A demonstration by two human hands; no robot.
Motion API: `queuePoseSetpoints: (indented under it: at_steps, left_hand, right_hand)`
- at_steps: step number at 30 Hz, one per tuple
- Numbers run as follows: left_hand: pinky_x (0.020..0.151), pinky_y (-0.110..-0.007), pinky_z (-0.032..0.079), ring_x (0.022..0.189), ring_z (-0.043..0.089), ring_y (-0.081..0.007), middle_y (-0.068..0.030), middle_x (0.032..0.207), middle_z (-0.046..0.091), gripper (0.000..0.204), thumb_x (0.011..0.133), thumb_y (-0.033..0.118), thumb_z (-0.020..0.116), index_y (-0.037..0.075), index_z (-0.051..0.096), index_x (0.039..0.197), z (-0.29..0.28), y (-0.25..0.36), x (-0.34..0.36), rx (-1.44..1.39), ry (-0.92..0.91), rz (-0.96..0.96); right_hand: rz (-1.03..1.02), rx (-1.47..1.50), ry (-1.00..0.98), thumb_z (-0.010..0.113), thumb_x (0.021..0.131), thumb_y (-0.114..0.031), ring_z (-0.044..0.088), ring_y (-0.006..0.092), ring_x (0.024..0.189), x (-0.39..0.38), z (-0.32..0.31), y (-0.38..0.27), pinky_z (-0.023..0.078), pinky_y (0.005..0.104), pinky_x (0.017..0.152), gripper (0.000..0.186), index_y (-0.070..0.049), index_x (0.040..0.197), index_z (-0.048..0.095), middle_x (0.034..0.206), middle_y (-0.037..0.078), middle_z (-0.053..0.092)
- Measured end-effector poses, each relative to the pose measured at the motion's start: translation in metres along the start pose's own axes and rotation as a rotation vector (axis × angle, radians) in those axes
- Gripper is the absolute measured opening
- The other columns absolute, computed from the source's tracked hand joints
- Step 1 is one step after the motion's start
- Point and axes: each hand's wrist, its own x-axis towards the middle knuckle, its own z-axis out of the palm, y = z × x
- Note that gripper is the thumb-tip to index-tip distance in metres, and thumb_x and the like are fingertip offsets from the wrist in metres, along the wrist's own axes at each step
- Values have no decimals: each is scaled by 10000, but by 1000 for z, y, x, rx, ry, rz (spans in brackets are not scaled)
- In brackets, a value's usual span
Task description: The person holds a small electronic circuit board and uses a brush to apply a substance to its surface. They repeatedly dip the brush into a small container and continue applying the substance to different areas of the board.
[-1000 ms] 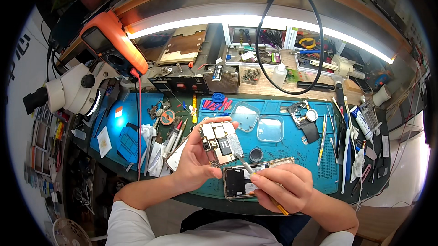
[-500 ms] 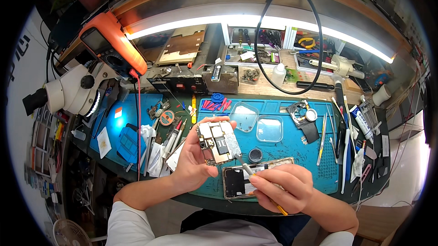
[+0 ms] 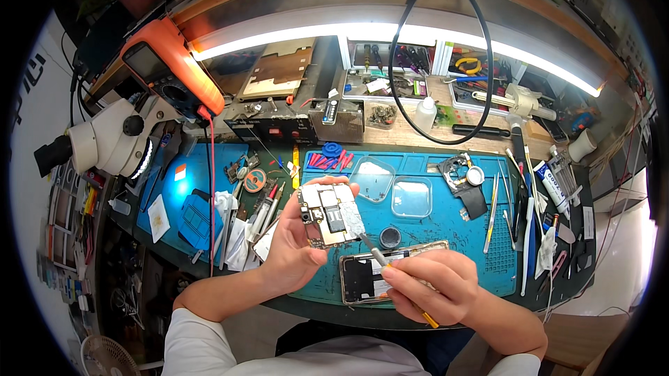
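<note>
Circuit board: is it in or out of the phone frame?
Out. The left hand holds the circuit board up, apart from the phone frame lying on the mat.

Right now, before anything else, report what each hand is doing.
Left hand: closed, holding a circuit board.
Right hand: closed, holding a slim tool, its tip at the board's edge.

A dark green bench top bears a flat blue work mat. Directly on the mat lie an opened rectangular phone housing, a small round dark pot, two clear plastic trays with rounded corners and slim silver tools.
</note>
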Motion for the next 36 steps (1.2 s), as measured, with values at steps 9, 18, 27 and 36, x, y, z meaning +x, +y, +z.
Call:
queuePoseSetpoints:
  at_steps: [9, 18, 27, 36]
  left_hand:
    - [1151, -393, 366, 1427, 348, -249, -106, 1511, 349, 1115, 623, 443, 893, 53, 272, 1462, 1, 1, -1, 75, 20, -18]
    - [1144, -392, 382, 1450, 312, -281, -119, 1501, 351, 1083, 652, 396, 890, 45, 259, 1460, -2, -1, -2, 16, 5, 5]
    - [1181, -410, 320, 1441, 330, -281, -114, 1506, 363, 1106, 644, 451, 880, 51, 273, 1477, -4, 1, -2, -126, -81, -147]
    - [1202, -422, 273, 1402, 377, -264, -97, 1440, 429, 1138, 627, 739, 724, 83, 326, 1466, -18, -8, 1, -259, -297, -330]
  right_hand:
    - [-4, 27, -4, 771, 674, -56, 625, 145, 640, -1, 0, -1, 506, 252, 543, 360, -29, 1031, 729, 948, 61, 676]
    - [-14, 2, 1, 773, 663, -37, 615, 138, 628, 0, 2, 0, 509, 255, 542, 357, -27, 1017, 731, 940, 52, 671]
    - [57, -13, 52, 759, 691, -49, 640, 157, 663, 1, -5, 1, 549, 269, 587, 327, -36, 1016, 735, 948, 62, 677]
    - [0, 81, 36, 769, 710, -75, 658, 159, 696, -1, -4, 0, 544, 273, 586, 322, -49, 1030, 741, 972, 64, 677]
